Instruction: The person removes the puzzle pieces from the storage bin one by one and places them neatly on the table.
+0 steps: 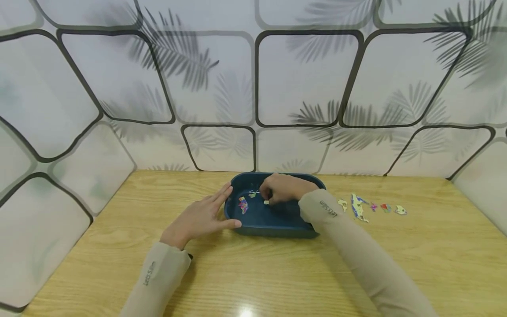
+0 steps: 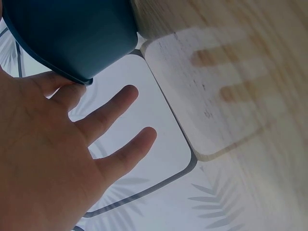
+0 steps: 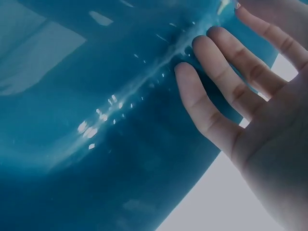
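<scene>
A dark blue rectangular plastic basin [image 1: 273, 228] stands on the wooden table. My left hand [image 1: 200, 220] is spread at its left end, fingertips at the rim and thumb at the front edge; the ring and little fingers [image 2: 127, 154] stretch out past the rim in the left wrist view. Inside the basin, my right hand [image 1: 286, 187] pinches a small pale piece [image 1: 266, 202] between thumb and fingertip. Its other fingers [image 3: 192, 91] are loosely bent over the glinting blue inside. Left of it in the basin lie a multicoloured irregular piece [image 1: 243, 205] and a smaller greenish piece [image 1: 252, 194].
Right of the basin, several flat irregular pieces lie in a row on the table [image 1: 245, 273], among them a long pale and blue one [image 1: 358, 208], a red and green one [image 1: 386, 207] and a pale one [image 1: 400, 210]. A leaf-patterned wall covering [image 1: 293, 149] stands close behind.
</scene>
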`<action>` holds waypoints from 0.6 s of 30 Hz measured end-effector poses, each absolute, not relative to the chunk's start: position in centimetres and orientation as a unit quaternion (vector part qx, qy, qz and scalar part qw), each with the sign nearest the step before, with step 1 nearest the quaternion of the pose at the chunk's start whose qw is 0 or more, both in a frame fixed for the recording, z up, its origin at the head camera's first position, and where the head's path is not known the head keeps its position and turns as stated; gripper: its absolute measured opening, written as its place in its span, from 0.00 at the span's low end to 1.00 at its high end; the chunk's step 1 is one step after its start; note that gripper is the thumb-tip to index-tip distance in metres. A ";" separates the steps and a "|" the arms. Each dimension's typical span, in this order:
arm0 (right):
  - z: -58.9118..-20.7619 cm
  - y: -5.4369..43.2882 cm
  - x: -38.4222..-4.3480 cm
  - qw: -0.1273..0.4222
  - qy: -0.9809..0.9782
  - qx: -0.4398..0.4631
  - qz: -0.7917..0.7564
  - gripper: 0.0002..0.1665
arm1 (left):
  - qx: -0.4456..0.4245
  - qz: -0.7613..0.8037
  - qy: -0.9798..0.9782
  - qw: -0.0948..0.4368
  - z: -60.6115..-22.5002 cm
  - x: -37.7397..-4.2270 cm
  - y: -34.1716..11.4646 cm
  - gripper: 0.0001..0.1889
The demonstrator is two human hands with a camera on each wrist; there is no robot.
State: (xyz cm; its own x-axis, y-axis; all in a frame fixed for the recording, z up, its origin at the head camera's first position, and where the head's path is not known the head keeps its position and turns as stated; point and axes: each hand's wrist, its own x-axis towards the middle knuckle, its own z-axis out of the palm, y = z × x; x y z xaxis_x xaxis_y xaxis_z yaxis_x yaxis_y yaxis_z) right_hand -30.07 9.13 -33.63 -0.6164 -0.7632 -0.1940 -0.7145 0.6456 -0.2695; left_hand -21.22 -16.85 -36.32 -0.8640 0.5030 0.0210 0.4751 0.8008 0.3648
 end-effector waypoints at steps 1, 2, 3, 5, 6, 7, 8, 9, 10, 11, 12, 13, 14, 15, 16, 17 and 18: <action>-33.5 9.3 -30.1 0.148 0.894 -0.414 -0.088 0.03 | 0.258 0.182 0.948 0.038 -36.3 -21.2 -16.8 0.52; -33.4 9.4 -30.1 0.151 0.893 -0.413 -0.094 0.03 | 0.256 0.181 0.949 0.039 -36.3 -21.2 -16.8 0.52; -33.3 9.6 -30.1 0.154 0.893 -0.410 -0.098 0.03 | 0.255 0.181 0.949 0.041 -36.3 -21.2 -16.8 0.53; -33.0 9.9 -30.1 0.154 0.894 -0.407 -0.103 0.04 | 0.255 0.182 0.949 0.042 -36.3 -21.2 -16.8 0.53; -32.9 10.1 -30.1 0.154 0.894 -0.407 -0.106 0.04 | 0.256 0.183 0.948 0.043 -36.3 -21.2 -16.8 0.53; -32.7 10.2 -30.1 0.152 0.894 -0.407 -0.108 0.03 | 0.256 0.183 0.948 0.044 -36.3 -21.2 -16.9 0.53; -32.5 10.3 -30.0 0.150 0.895 -0.406 -0.110 0.03 | 0.255 0.182 0.948 0.046 -36.3 -21.2 -16.8 0.53; -32.3 10.5 -30.0 0.147 0.895 -0.406 -0.110 0.03 | 0.255 0.182 0.949 0.048 -36.3 -21.3 -16.8 0.53; -32.1 10.7 -29.9 0.146 0.896 -0.405 -0.111 0.03 | 0.255 0.182 0.948 0.049 -36.3 -21.3 -16.8 0.53; -31.9 10.8 -29.8 0.145 0.896 -0.404 -0.114 0.03 | 0.257 0.181 0.948 0.049 -36.4 -21.3 -16.8 0.53; -31.8 11.0 -29.8 0.143 0.897 -0.402 -0.116 0.03 | 0.255 0.182 0.948 0.050 -36.4 -21.3 -16.8 0.53; -31.6 11.1 -29.7 0.143 0.899 -0.396 -0.120 0.03 | 0.254 0.182 0.949 0.051 -36.4 -21.3 -16.8 0.53; -31.4 11.2 -29.6 0.143 0.900 -0.392 -0.122 0.03 | 0.252 0.182 0.949 0.052 -36.4 -21.3 -16.8 0.53; -31.3 11.3 -29.6 0.143 0.901 -0.390 -0.124 0.03 | 0.253 0.183 0.949 0.051 -36.4 -21.3 -16.8 0.53; -31.2 11.5 -29.6 0.143 0.902 -0.388 -0.126 0.03 | 0.252 0.183 0.949 0.051 -36.4 -21.3 -16.8 0.53; -31.1 11.6 -29.5 0.143 0.903 -0.386 -0.126 0.04 | 0.251 0.183 0.949 0.052 -36.3 -21.3 -16.8 0.53; -31.0 11.7 -29.5 0.142 0.903 -0.385 -0.126 0.04 | 0.250 0.183 0.949 0.053 -36.3 -21.3 -16.7 0.53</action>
